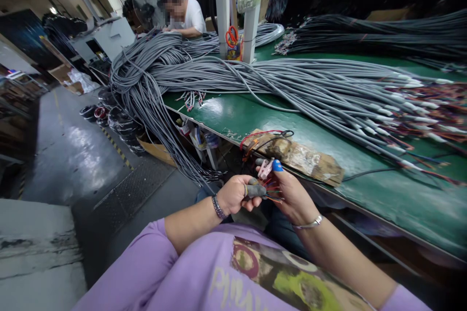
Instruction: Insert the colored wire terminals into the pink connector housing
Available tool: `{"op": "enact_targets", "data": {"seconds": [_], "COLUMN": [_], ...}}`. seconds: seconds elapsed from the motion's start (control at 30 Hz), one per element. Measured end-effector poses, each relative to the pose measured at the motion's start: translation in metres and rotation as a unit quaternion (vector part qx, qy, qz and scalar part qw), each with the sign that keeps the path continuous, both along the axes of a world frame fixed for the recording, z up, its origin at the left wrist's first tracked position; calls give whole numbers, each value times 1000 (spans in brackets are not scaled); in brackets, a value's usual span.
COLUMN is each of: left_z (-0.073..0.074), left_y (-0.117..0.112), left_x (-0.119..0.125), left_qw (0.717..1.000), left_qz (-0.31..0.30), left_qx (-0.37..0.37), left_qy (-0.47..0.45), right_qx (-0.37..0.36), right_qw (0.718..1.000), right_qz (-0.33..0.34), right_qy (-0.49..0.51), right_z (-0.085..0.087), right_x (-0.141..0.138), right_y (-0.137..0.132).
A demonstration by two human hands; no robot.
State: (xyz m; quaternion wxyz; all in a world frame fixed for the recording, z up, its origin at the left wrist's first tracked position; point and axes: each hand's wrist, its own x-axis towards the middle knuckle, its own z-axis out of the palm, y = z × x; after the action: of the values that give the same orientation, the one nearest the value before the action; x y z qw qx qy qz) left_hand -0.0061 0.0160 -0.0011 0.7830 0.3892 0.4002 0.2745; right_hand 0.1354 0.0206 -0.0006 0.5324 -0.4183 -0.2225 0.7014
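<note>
My left hand is closed, with grey coverings on its fingertips, pinching a bundle of thin coloured wires. The wires fan out in red, orange and dark strands toward my other palm. My right hand is closed on a small pink piece that looks like a plastic clip; a blue covering wraps the thumb tip. Both hands are close together just in front of the table edge. Fingers hide where the wires lead and how the pink piece meets them.
Long grey cables cross the green table, their stripped ends at the right. A taped cardboard piece lies at the near edge. Black cables lie behind. Posts rise midway; a person sits beyond.
</note>
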Motion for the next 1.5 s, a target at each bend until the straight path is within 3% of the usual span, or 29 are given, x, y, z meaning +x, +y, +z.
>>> {"op": "enact_targets", "data": {"seconds": [0.67,1.1,1.33,1.5], "left_z": [7,17,17,14], "left_y": [3,-12,-22,-19], "left_x": [1,-3,0,3], "left_qw": [999,998,996,995], "left_qz": [-23,-5,67,93], "left_qx": [15,58,48,24], "left_qy": [32,33,26,5], "right_qx": [10,-14,16,-2], "right_qw": [999,995,997,998], "right_qz": [-1,60,74,51], "right_qy": [-30,81,1,32], "right_z": [8,3,11,4], "right_x": [0,7,7,6], "right_y": [-2,-4,-8,-5]}}
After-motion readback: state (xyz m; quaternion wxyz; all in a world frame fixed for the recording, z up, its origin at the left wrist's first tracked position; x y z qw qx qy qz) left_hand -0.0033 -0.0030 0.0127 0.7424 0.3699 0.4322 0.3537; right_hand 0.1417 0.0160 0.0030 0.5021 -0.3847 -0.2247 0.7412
